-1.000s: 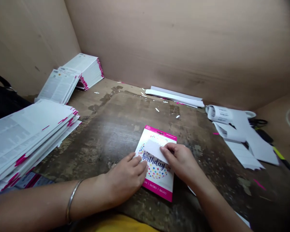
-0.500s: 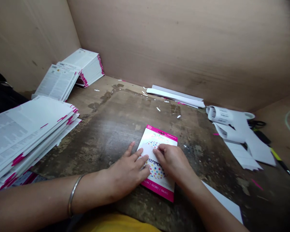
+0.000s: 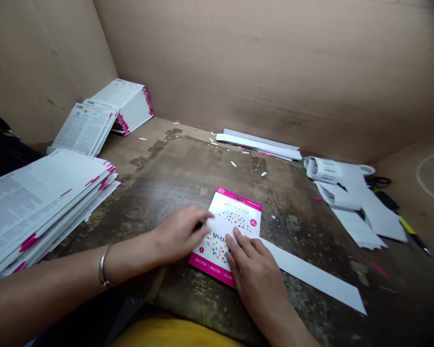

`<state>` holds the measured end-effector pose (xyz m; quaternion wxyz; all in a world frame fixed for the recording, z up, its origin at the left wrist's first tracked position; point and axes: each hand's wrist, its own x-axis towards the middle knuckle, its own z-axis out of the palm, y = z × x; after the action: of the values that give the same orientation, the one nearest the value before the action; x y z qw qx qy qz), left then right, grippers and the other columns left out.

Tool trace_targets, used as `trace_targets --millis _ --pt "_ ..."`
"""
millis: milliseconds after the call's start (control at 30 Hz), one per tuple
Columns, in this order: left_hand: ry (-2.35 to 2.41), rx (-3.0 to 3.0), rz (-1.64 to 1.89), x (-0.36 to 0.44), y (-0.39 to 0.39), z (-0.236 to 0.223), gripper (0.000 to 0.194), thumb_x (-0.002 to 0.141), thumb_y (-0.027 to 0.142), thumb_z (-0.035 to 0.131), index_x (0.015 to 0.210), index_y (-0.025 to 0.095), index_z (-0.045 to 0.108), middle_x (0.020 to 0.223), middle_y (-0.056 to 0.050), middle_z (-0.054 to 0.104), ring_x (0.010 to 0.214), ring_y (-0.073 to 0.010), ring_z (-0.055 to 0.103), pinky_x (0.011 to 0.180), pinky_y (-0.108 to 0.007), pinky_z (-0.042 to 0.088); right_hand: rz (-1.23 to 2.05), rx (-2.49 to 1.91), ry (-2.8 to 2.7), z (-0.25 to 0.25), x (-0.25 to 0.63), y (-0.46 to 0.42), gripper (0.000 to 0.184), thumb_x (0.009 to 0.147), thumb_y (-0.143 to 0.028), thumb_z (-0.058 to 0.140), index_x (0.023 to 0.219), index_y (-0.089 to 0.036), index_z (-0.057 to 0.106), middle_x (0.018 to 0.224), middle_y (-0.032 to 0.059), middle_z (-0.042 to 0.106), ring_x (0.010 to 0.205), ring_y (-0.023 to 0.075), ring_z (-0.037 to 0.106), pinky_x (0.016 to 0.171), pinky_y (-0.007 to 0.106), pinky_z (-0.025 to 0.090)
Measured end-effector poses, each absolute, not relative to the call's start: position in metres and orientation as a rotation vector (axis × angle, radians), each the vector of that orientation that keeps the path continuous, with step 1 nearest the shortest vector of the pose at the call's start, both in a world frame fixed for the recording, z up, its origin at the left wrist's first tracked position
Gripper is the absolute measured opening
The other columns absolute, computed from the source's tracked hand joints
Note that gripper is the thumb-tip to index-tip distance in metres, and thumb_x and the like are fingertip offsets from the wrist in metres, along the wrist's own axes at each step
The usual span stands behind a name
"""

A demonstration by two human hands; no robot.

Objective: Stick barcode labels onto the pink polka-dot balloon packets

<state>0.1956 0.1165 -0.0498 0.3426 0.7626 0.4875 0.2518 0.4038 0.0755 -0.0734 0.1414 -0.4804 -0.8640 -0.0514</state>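
A balloon packaging card (image 3: 235,207) with a pink border and coloured dots lies on the worn wooden table (image 3: 177,193). A white label (image 3: 219,229) covers its middle. My left hand (image 3: 181,234) rests on the label's left end, and the fingertips hide part of it. My right hand (image 3: 255,279) lies flat across the card's lower right corner. A long white paper strip (image 3: 311,274) runs from under my right hand toward the lower right.
Stacks of printed sheets with pink edges (image 3: 36,207) fill the left side, with more (image 3: 121,106) against the back corner. White strips (image 3: 256,144) lie along the back. To the right are a label roll (image 3: 321,169), scissors (image 3: 378,181) and a pen (image 3: 414,236).
The card has turned, its lower end swinging left. My left hand has slid left, my right hand has moved down the card, and the long white strip now lies out to the right.
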Motion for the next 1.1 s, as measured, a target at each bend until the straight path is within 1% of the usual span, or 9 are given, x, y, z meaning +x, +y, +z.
trace_targets --millis 167,233,333,400,533,633,800,967,1100 --pt "1.370 0.902 0.705 0.201 0.138 -0.033 0.051 0.071 0.022 0.067 0.117 0.009 0.050 0.117 -0.016 0.059 0.098 -0.0226 0.061 0.075 -0.030 0.051 -0.108 -1.399 -2.437 -0.078 0.405 0.075 0.032 0.085 -0.017 0.053 0.114 -0.014 0.063 0.125 0.0114 0.057 0.093 0.0259 0.055 0.083 0.041 0.049" --pt "1.353 0.799 0.673 0.206 0.144 -0.029 0.053 0.065 0.025 0.073 0.111 0.009 0.054 0.107 -0.015 0.064 0.092 -0.0220 0.063 0.071 -0.028 0.051 -0.087 -1.404 -2.424 -0.079 0.406 0.074 0.032 0.085 -0.017 0.052 0.115 -0.014 0.063 0.125 0.0116 0.057 0.094 0.0262 0.055 0.083 0.042 0.049" --pt "1.376 0.861 0.550 0.217 0.150 -0.028 0.040 0.058 0.034 0.078 0.086 0.009 0.063 0.080 -0.011 0.069 0.076 -0.0219 0.064 0.063 -0.027 0.049 -0.054 -1.414 -2.406 -0.079 0.408 0.073 0.032 0.086 -0.017 0.051 0.115 -0.015 0.063 0.125 0.0112 0.058 0.097 0.0270 0.055 0.085 0.043 0.049" --pt "1.350 0.929 0.505 0.226 0.149 -0.031 0.038 0.055 0.035 0.079 0.080 0.011 0.064 0.075 -0.010 0.069 0.070 -0.0235 0.065 0.059 -0.029 0.049 -0.025 -1.424 -2.398 -0.079 0.409 0.073 0.031 0.087 -0.018 0.050 0.115 -0.016 0.063 0.125 0.0108 0.057 0.098 0.0270 0.056 0.086 0.043 0.050" --pt "1.211 0.813 0.693 0.244 0.134 -0.045 0.050 0.060 0.030 0.076 0.103 0.016 0.054 0.097 -0.012 0.069 0.075 -0.0265 0.067 0.064 -0.037 0.052 0.033 -1.426 -2.370 -0.074 0.413 0.073 0.032 0.087 -0.020 0.050 0.116 -0.017 0.062 0.126 0.0099 0.057 0.098 0.0268 0.057 0.086 0.044 0.051" --pt "1.079 0.677 0.795 0.247 0.120 -0.051 0.052 0.064 0.027 0.075 0.107 0.015 0.048 0.103 -0.015 0.066 0.078 -0.0270 0.067 0.070 -0.040 0.053 0.076 -1.424 -2.334 -0.065 0.412 0.069 0.031 0.087 -0.019 0.050 0.114 -0.017 0.063 0.124 0.0092 0.058 0.103 0.0271 0.056 0.088 0.044 0.051" --pt "0.938 0.602 0.930 0.248 0.104 -0.046 0.053 0.071 0.024 0.072 0.115 0.017 0.043 0.113 -0.016 0.063 0.091 -0.0281 0.065 0.077 -0.039 0.054 -0.085 -1.356 -2.284 -0.050 0.398 0.053 0.038 0.090 -0.018 0.042 0.124 -0.006 0.054 0.133 0.0166 0.049 0.126 0.0289 0.040 0.101 0.045 0.042" --pt "0.855 0.519 1.053 0.255 0.088 -0.041 0.058 0.075 0.023 0.069 0.124 0.024 0.038 0.118 -0.011 0.061 0.096 -0.0259 0.065 0.082 -0.039 0.053 -0.320 -1.471 -2.160 -0.054 0.389 0.041 0.043 0.087 -0.016 0.046 0.127 -0.001 0.047 0.135 0.0257 0.042 0.130 0.0354 0.030 0.098 0.051 0.042" --pt "0.826 0.492 1.129 0.259 0.079 -0.038 0.065 0.073 0.021 0.070 0.128 0.027 0.036 0.115 -0.009 0.064 0.095 -0.0256 0.065 0.083 -0.040 0.053 -0.301 -1.557 -2.043 -0.053 0.394 0.037 0.053 0.088 -0.023 0.046 0.134 0.001 0.037 0.141 0.0279 0.031 0.134 0.0365 0.021 0.099 0.055 0.039"
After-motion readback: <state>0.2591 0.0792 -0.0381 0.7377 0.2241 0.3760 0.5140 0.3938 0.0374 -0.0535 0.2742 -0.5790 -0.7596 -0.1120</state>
